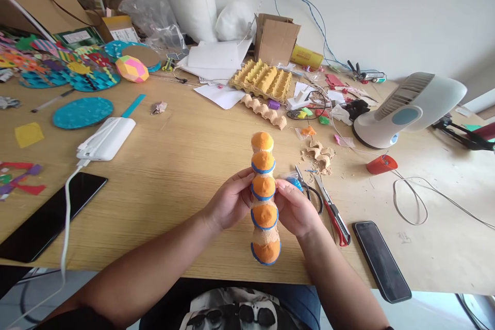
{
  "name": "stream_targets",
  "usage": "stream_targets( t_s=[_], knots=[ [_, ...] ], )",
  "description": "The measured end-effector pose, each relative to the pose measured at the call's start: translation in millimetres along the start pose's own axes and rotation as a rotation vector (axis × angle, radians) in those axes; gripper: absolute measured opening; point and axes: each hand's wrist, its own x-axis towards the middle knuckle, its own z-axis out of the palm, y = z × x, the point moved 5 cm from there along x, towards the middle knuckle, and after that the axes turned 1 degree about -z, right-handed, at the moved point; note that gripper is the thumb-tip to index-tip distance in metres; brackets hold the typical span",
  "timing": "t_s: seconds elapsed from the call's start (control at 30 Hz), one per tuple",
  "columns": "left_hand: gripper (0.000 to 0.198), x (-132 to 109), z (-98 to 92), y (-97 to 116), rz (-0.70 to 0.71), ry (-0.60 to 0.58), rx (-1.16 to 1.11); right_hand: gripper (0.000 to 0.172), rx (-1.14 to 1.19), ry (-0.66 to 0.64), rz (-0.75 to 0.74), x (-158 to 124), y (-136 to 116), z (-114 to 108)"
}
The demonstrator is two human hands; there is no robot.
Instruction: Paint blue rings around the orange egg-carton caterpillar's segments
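Note:
Between my hands is an egg carton strip (265, 237), held up lengthwise over the table. Its several bumps are covered in orange, and all but the farthest one show a thin blue band along the near edge. My left hand (234, 197) grips the strip's left side near the middle, thumb on the edge. On the opposite side my right hand (297, 206) pinches the edge at the same bump, close to the blue band. Most fingertips are hidden beneath the strip. Just right of my right hand lie black-handled scissors (317, 197) and a blue lump in clear plastic (295, 183).
A red utility knife (340, 227) and a phone (382, 262) lie to the right. Farther back are a yellow egg tray (263, 80), an uncoloured carton strip (266, 113) and a white fan (410, 105). A white power bank (110, 139) and black tablet (50, 216) lie left.

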Motion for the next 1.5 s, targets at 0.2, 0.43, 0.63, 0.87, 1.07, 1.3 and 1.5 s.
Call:
stream_targets(
  t_s=[0.2,0.43,0.63,0.87,1.07,1.3,1.5],
  knots=[
    [0.018,1,0.8,-1,-0.001,-0.002,-0.03,0.028,0.025,0.021,-0.003,0,1,-2],
    [0.016,1,-0.4,0,0.001,0.0,-0.021,0.029,0.016,0.004,-0.011,1,2,-3],
    [0.022,0,3.0,1,-0.028,-0.024,0.038,0.032,-0.148,0.095,-0.122,7,-10,-14],
    [0.029,-3,1.6,-7,-0.101,-0.023,0.199,0.036,-0.156,0.126,-0.263,2,-24,-8],
    [0.029,-4,-1.7,-10,-0.117,0.002,0.207,0.03,-0.011,0.09,-0.188,2,-14,-4],
    [0.03,-4,-2.3,-4,0.001,0.009,0.229,0.025,0.051,-0.001,-0.139,1,-9,2],
    [0.035,-2,-6.7,0,0.073,0.096,0.289,0.026,0.052,-0.017,-0.126,3,-4,1]
  ],
)
